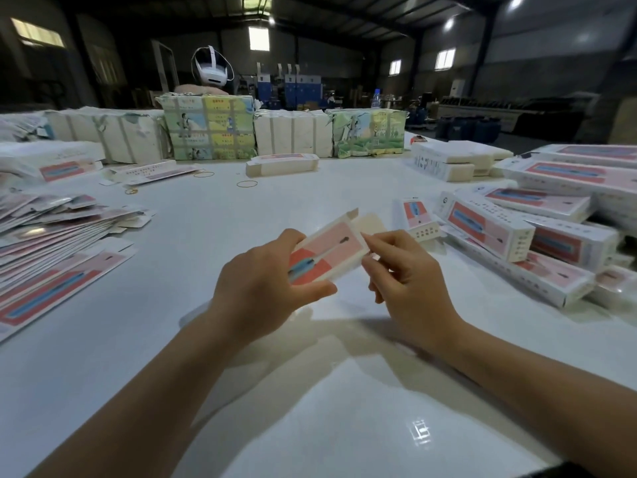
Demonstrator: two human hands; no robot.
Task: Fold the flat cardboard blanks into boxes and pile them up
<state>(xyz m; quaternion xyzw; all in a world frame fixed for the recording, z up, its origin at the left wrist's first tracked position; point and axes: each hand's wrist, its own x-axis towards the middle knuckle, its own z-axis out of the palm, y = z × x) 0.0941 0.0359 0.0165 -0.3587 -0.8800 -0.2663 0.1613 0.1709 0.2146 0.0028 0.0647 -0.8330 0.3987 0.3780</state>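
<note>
Both hands (339, 281) hold box (327, 253) pointing up-right.

Glossy white table (206, 236); matt printed cardboard box (327, 251).

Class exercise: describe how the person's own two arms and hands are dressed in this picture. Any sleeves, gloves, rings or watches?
Both forearms are bare to the frame's edge, with no sleeves showing. The left hand and right hand wear no gloves, and no rings, watch or bracelet are visible.
</note>
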